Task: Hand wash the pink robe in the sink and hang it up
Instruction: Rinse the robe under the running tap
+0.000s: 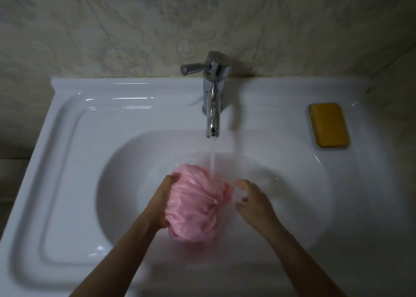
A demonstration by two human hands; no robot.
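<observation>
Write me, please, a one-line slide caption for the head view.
Left hand grips the bunched pink robe under the running faucet in the sink, right hand close beside it.

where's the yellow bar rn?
Head view: the yellow bar lies in a shallow tray on the right side of the sink ledge, right of the faucet and apart from the pink robe.

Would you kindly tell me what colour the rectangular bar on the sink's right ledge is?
The rectangular bar is mustard yellow; head view.
</observation>
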